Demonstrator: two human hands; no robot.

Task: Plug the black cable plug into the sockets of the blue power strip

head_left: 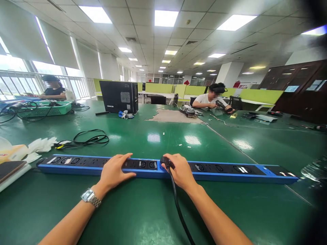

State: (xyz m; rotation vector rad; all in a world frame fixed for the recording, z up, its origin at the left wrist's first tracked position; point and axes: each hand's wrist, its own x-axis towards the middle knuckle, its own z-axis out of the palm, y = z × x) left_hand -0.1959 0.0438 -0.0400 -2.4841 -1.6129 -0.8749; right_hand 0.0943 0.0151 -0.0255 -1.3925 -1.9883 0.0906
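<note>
A long blue power strip (217,177) with black sockets lies crosswise on the green table. My left hand (114,170), with a metal watch (91,197) on its wrist, grips the strip left of its middle, thumb at the near edge and fingers across the top. In my right hand (181,169) is a black power plug (164,160), pinched over the middle of the strip. Whether its pins sit in a socket is hidden. Its thick black cord (177,204) runs down toward the near edge of the view.
Coiled black cable (89,137), tissues (42,145) and a notebook (12,172) lie at left. Farther back are a green basket (60,109), a black computer case (119,97) and loose electronics (190,111). One person (212,98) sits across the table, another (53,90) at far left.
</note>
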